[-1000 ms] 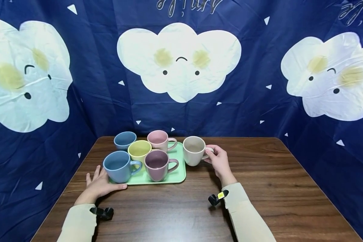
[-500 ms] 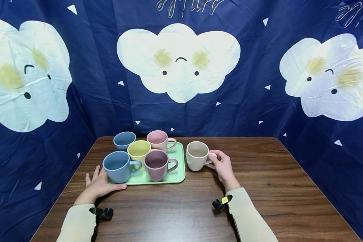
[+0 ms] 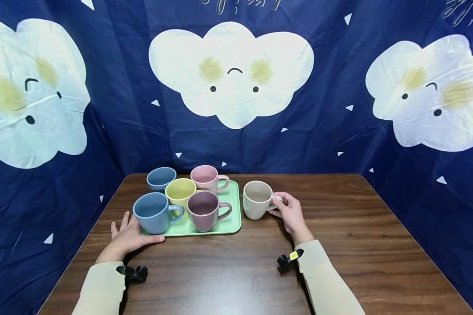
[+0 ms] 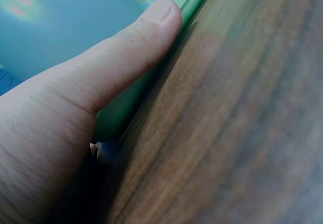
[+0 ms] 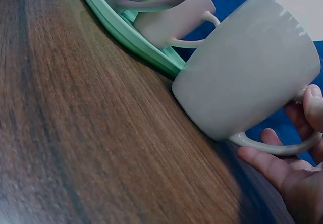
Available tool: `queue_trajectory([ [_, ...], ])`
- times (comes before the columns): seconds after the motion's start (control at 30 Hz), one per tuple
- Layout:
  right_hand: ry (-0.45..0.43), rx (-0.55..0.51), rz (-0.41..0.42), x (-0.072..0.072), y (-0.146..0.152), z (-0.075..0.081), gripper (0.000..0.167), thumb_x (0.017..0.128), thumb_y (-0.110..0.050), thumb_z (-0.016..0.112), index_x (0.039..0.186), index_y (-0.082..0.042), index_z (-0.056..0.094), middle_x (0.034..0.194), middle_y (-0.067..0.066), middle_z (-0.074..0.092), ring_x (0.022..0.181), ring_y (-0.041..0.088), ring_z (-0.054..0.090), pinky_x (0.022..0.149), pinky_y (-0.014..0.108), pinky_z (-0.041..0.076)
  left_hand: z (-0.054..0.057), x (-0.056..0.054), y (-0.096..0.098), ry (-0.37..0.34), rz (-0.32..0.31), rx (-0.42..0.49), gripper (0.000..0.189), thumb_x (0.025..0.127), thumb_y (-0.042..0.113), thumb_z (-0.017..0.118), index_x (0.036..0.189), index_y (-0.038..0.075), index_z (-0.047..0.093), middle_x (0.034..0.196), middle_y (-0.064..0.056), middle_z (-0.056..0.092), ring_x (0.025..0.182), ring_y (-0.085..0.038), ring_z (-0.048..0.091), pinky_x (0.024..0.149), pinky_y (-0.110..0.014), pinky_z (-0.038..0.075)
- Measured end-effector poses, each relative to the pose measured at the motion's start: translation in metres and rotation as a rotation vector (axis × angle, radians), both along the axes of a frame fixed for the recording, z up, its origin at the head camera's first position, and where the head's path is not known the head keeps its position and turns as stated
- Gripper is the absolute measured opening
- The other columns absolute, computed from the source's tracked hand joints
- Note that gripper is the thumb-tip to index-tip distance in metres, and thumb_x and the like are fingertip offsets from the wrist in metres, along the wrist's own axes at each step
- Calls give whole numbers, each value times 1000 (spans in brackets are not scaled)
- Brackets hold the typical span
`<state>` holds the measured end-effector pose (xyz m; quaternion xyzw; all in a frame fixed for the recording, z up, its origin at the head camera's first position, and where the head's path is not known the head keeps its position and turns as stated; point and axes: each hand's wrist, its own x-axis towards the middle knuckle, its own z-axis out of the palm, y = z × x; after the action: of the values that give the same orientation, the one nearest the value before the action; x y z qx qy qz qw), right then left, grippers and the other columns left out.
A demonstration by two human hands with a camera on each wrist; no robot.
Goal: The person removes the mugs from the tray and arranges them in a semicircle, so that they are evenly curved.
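Note:
In the head view my right hand (image 3: 291, 215) pinches the handle of a beige mug (image 3: 256, 205), thumb on top and fingers under it. The mug stands upright on the wooden table, just right of a light green tray (image 3: 233, 218). My left hand (image 3: 128, 238) is at the tray's front left corner, fingers spread. Its straight thumb (image 4: 136, 37) lies along the tray's front rim, against the near blue mug (image 3: 151, 216). Also on the tray are a yellow mug (image 3: 180, 192), a purple mug (image 3: 203, 214) and a pink mug (image 3: 206, 178). Another blue mug (image 3: 160, 178) stands at the back left.
The brown wooden table (image 3: 220, 271) reaches back to a dark blue cloth (image 3: 236, 151) with white clouds, which also hangs at both sides. Black wrist cameras (image 3: 287, 260) are worn at both cuffs.
My right hand has brought the beige mug slightly right and toward me, away from the tray's edge, and then held it there. The left hand stays put. The head view has tilted slightly.

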<state>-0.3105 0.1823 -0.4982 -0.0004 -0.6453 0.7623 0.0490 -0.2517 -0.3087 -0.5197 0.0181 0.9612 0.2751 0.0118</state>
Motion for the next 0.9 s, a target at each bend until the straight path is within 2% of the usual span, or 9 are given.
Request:
queue_trajectory([
  [0.17, 22, 34, 19, -3, 1, 3, 20, 100, 1, 59, 118, 10, 60, 95, 2, 68, 86, 15, 69, 82, 50, 59, 6, -3, 1, -22, 9, -17, 139, 66, 74, 80, 161, 0, 8, 164, -31, 6, 147, -59, -8, 103, -79, -19],
  [0.3, 19, 78, 24, -4, 1, 4, 21, 101, -1, 58, 119, 10, 60, 97, 2, 67, 87, 15, 68, 85, 52, 58, 11, 0, 4, -28, 7, -20, 138, 67, 70, 81, 160, -2, 9, 163, -33, 7, 146, -61, -7, 102, -80, -18],
  [0.5, -1, 93, 37, -2, 2, 3, 22, 102, -3, 58, 120, 8, 60, 99, 3, 66, 90, 15, 67, 88, 52, 57, 11, 2, 4, -41, 8, -27, 138, 68, 70, 81, 160, -2, 8, 163, -33, 6, 146, -60, -8, 103, -80, -18],
  [0.7, -10, 88, 43, 1, 2, 9, 24, 101, -2, 58, 121, 11, 58, 97, -1, 67, 92, 13, 65, 89, 34, 55, 8, 2, 3, -42, 5, -23, 138, 68, 70, 81, 160, -2, 8, 163, -33, 6, 146, -59, -8, 103, -79, -19],
  [0.77, 27, 104, 16, 1, 1, 15, 26, 100, -1, 59, 123, 13, 58, 101, 3, 69, 94, 10, 64, 88, 27, 52, 8, 2, 4, -37, 4, -26, 137, 68, 70, 81, 160, -1, 8, 163, -33, 7, 147, -59, -8, 103, -79, -19],
  [0.9, 149, 150, -49, 4, -4, 32, 29, 99, -1, 61, 125, 12, 58, 119, 21, 68, 103, 8, 62, 91, 18, 49, 7, 4, 4, -29, 1, -27, 137, 69, 69, 81, 160, -1, 8, 163, -33, 7, 146, -60, -8, 102, -80, -18],
])
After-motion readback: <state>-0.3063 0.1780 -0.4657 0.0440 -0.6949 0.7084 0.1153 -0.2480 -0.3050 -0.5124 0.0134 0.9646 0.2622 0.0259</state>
